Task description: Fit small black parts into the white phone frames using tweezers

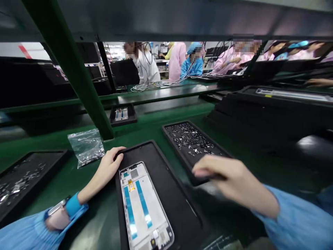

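Left hand [108, 166]: fingers grip the carrier tray [174, 194] at its ten o'clock corner. The phone frame [144, 205] lies inside it. Right hand [229, 180], blurred, is over the parts tray [192, 140] at two o'clock; its fingers' hold cannot be told. Advisable: pin the carrier firmly and lift single parts.

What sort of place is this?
Most likely an electronics assembly line, probably for phones. A phone frame lies in a black tray on the green belt, a second tray holds small metal parts, and workers in pink and blue coats line the far side.
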Demonstrator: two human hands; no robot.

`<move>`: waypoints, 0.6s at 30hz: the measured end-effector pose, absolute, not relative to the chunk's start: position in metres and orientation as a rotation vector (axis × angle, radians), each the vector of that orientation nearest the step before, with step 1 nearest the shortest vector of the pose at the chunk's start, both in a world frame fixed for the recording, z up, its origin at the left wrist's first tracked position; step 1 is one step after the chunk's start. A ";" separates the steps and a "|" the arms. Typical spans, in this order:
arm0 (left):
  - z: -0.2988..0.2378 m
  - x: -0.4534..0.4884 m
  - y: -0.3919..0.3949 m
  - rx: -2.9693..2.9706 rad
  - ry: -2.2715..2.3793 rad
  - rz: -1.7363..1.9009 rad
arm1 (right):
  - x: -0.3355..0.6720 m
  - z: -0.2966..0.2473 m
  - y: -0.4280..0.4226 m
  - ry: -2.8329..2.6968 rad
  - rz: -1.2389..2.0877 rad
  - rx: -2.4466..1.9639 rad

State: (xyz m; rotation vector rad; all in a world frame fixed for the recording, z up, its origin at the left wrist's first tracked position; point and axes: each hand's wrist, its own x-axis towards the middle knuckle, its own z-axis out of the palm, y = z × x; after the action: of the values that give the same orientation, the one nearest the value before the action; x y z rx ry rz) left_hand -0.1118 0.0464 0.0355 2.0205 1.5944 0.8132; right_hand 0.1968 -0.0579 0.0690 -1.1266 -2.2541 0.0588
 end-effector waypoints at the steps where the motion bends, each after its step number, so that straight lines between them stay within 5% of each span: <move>1: 0.035 -0.107 0.046 2.066 1.566 0.802 | 0.214 0.067 -0.045 -2.222 0.095 -1.200; 18: 0.044 -0.093 0.034 2.053 1.472 0.766 | 0.228 0.062 0.004 -2.190 0.247 -1.332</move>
State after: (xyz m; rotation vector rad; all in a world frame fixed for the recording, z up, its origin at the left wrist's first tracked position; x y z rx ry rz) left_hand -0.0931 0.0343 0.0439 2.0529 1.4720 0.7657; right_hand 0.2276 0.0038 0.0616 -1.3319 -2.1904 0.2466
